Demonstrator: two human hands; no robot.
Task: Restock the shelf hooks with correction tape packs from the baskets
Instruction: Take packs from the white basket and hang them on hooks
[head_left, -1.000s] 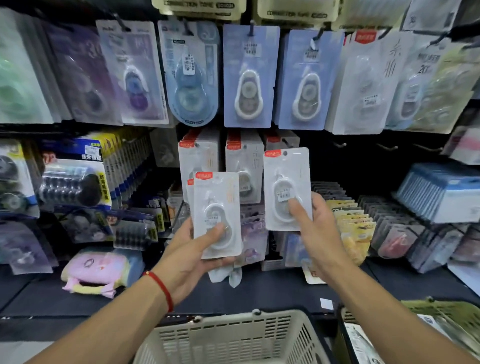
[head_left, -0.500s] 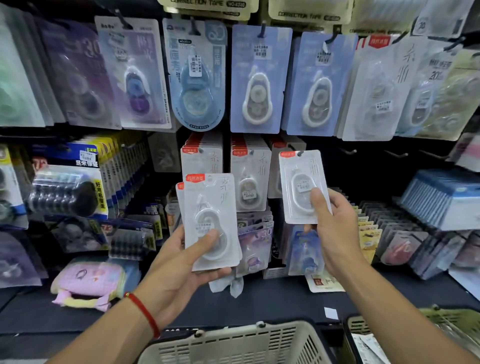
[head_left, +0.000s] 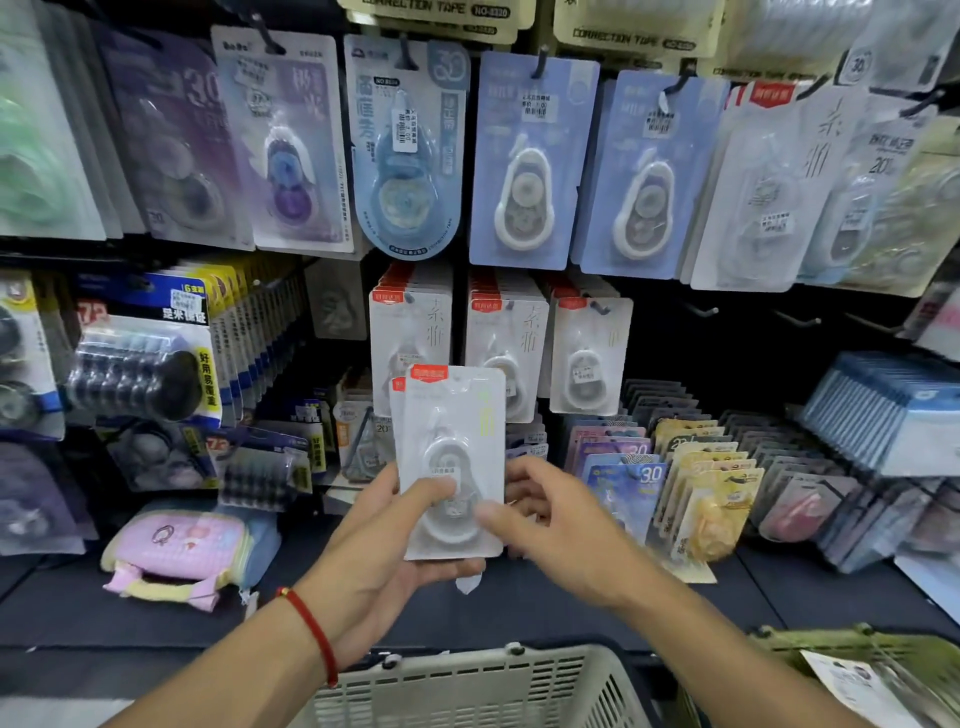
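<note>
My left hand (head_left: 382, 551) grips a small stack of white correction tape packs (head_left: 453, 447) with red tabs, held upright in front of the shelf. My right hand (head_left: 553, 519) is at the stack's lower right edge; its thumb lies on the front pack and its fingers curl round the side, though motion blur softens this. Above the stack, matching white packs hang in three columns on the shelf hooks (head_left: 410, 338) (head_left: 506, 343), and the rightmost column (head_left: 589, 358) shows a single pack in front.
Bare hooks (head_left: 701, 312) (head_left: 795, 318) stick out to the right of the white packs. A white basket (head_left: 467, 686) stands below my hands and a green basket (head_left: 857, 654) at the lower right. Other tape packs fill the upper hooks and the lower shelf bins.
My right hand no longer holds its pack, and a pack now hangs on the rightmost hook. That hand has dropped back to the stack in my left hand.
</note>
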